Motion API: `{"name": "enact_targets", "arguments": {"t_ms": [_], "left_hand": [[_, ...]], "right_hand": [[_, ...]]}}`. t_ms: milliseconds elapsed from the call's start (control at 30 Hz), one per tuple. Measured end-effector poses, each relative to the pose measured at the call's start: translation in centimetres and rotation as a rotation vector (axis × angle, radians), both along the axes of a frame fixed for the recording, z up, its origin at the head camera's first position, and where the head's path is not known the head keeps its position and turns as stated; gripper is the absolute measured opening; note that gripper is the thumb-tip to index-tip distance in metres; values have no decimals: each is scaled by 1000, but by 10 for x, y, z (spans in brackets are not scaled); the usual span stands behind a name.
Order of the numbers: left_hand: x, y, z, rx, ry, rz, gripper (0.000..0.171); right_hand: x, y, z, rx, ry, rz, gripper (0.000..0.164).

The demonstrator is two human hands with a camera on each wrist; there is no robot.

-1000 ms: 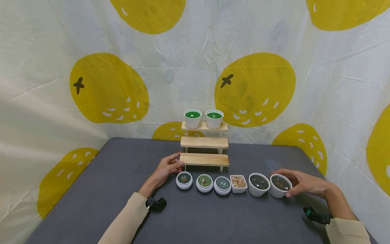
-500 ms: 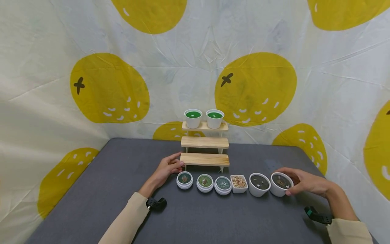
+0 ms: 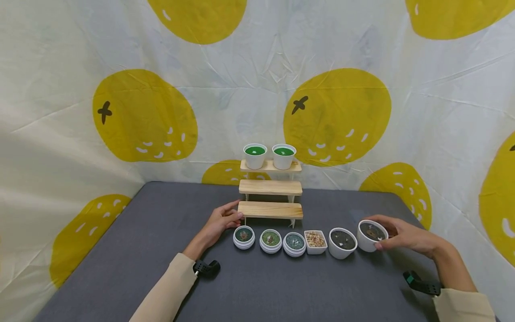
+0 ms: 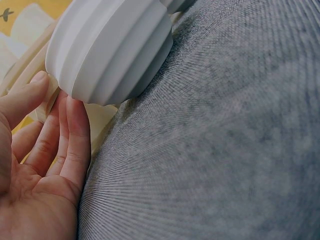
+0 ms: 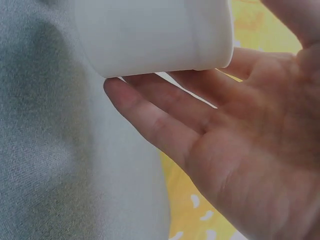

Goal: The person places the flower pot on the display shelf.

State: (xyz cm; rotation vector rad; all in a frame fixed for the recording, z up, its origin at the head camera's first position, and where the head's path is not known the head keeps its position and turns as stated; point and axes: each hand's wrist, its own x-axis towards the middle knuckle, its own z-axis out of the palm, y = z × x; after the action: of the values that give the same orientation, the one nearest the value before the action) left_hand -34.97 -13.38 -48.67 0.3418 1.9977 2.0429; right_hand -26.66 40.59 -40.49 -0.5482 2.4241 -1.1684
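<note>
My right hand (image 3: 410, 237) grips a round white pot (image 3: 365, 243) with dark filling, thumb at its near side. In the right wrist view the pot's smooth wall (image 5: 155, 37) shows above the fingers, lifted off the table. My left hand (image 3: 219, 222) holds the left end of the lowest step of a three-tier wooden stand (image 3: 270, 209), thumb on the front edge. In the left wrist view, a ribbed white pot (image 4: 110, 52) stands close in front of those fingertips. Two white cups, one with a green inside (image 3: 255, 158), stand on the top step.
Along the stand's front runs a row: a ribbed pot (image 3: 270, 242), another ribbed pot (image 3: 294, 245), a square dish (image 3: 315, 243) of tan bits, and a round dark-filled pot (image 3: 342, 245). Behind the grey table (image 3: 281, 286) hangs a fruit-print curtain (image 3: 241, 98).
My right hand has raised the dark-filled pot off the table, drawing it slightly away from its neighbour. The left hand and the stand have stayed put.
</note>
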Motion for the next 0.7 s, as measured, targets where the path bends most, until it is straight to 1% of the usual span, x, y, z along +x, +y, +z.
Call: {"name": "enact_targets", "arguments": {"t_ms": [167, 267, 400, 600, 700], "left_hand": [[-2, 1, -4, -2, 10, 26, 66], [-2, 1, -5, 5, 17, 30, 66], [-3, 1, -6, 9, 34, 19, 67], [-3, 0, -5, 28, 27, 10, 68], [-2, 0, -5, 18, 29, 10, 67]], "right_hand": [[2, -4, 4, 23, 69, -42, 55], [2, -6, 7, 24, 90, -71, 55], [2, -10, 10, 12, 113, -112, 57], [4, -19, 16, 7, 161, -168, 59], [6, -24, 18, 9, 181, -188, 59]]}}
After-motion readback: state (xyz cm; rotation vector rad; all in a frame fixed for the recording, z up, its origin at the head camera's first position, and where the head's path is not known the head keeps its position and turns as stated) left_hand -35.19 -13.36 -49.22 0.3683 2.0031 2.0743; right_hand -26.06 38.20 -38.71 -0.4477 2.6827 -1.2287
